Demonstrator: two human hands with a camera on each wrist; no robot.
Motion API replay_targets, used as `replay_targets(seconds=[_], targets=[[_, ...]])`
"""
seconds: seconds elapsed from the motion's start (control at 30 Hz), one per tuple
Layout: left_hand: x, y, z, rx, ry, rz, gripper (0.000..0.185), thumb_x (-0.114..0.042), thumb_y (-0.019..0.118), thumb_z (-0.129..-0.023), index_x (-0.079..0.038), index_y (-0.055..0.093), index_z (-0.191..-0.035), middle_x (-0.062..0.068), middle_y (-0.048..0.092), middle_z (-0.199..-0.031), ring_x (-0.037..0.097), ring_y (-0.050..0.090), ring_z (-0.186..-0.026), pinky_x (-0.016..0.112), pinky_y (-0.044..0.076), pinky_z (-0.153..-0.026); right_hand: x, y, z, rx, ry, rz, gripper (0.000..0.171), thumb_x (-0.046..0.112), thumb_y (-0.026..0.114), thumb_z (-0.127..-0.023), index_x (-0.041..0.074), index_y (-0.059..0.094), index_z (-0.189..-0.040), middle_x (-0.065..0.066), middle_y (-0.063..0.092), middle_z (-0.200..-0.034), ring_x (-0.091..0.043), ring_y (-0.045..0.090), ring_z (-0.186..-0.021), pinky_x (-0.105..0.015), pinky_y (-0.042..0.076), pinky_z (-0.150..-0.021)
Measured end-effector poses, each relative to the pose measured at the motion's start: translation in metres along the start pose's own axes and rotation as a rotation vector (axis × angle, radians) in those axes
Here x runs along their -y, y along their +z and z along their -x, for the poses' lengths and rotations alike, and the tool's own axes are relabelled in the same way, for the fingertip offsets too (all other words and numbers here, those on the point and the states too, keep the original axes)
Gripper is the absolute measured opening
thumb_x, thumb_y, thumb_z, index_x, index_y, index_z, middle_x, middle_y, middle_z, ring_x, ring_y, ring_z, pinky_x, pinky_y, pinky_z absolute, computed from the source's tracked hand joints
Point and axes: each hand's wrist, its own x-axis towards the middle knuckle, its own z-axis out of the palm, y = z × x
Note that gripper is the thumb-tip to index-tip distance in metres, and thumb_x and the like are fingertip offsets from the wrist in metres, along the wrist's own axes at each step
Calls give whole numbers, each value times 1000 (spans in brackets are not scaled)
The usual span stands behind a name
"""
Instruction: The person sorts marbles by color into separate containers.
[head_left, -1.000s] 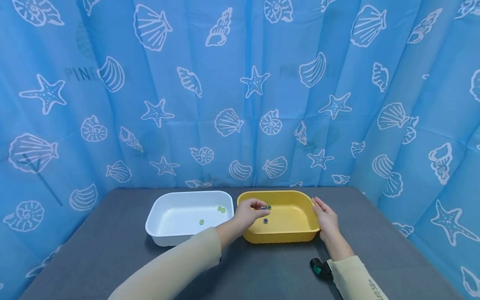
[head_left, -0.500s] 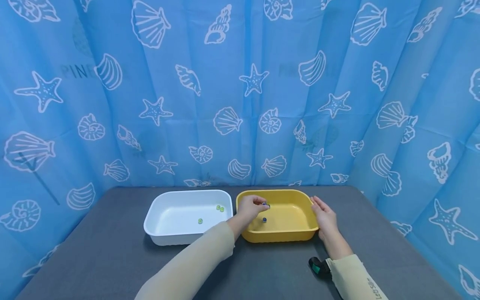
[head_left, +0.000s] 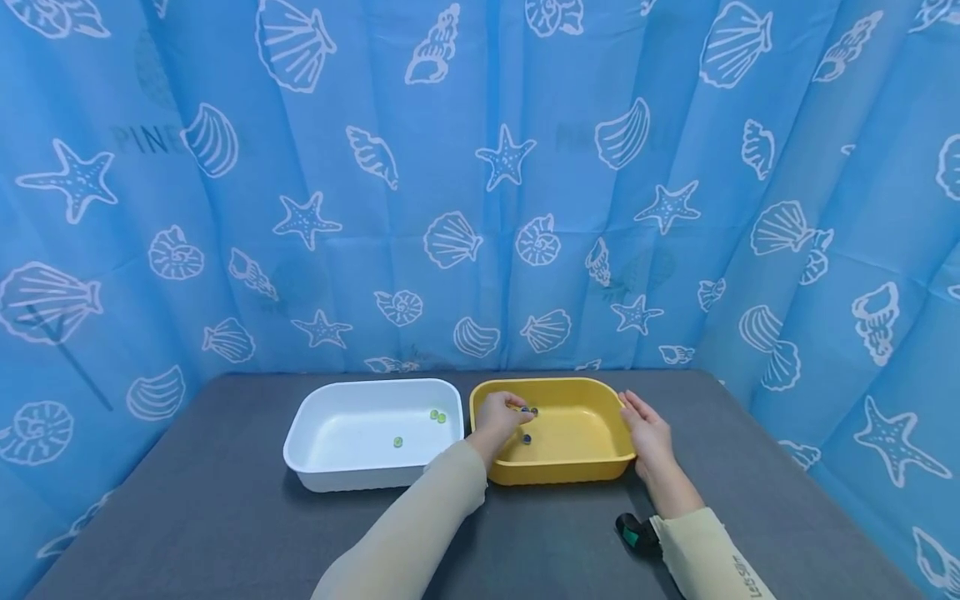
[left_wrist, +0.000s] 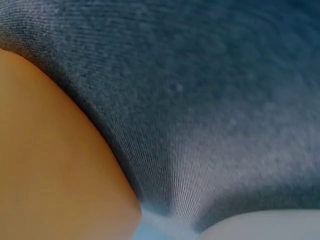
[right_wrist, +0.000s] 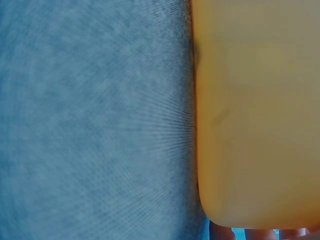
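Observation:
My left hand (head_left: 501,423) reaches over the near left part of the yellow tub (head_left: 570,473), its thumb and fingertips pinching a small dark blue bead (head_left: 525,409). Close beside those fingertips lies another dark bead (head_left: 535,412); a separate bead (head_left: 527,439) sits nearer on the tub floor. The fingers partly cover this group. At the tub's right end, my right hand (head_left: 651,433) holds the rim. In the right wrist view the tub's wall (right_wrist: 255,115) fills the right side, with fingertips (right_wrist: 257,234) at the bottom edge. The left wrist view shows no fingers.
A white tub (head_left: 360,477) stands just left of the yellow one, with several green beads (head_left: 398,442) inside. Both rest on a dark grey tabletop (head_left: 225,500). A blue shell-print curtain (head_left: 405,208) hangs behind. A black device (head_left: 636,533) is by my right wrist.
My left forearm has swung right, and the left fingers have closed in around the dark beads. My right hand stays at the rim. The view has shifted slightly.

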Motion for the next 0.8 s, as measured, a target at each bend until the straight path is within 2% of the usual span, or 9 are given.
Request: replay_targets(seconds=[0.47, 0.8], targets=[[-1, 2, -3, 6, -44, -2, 13, -11, 78, -83, -7, 72, -94, 5, 64, -97, 17, 56, -83, 32, 51, -76, 2, 0, 2, -5, 13, 21, 50, 19, 38, -107, 10, 25, -154, -8, 28, -156, -25, 26, -144, -39, 24, -114], [0, 3, -3, -7, -50, -23, 16, -10, 79, -82, -6, 73, -96, 6, 65, -98, 18, 57, -86, 32, 51, -79, 0, 0, 1, -9, 11, 25, 50, 20, 38, -107, 10, 25, -154, -9, 28, -156, -26, 25, -144, -41, 24, -114]])
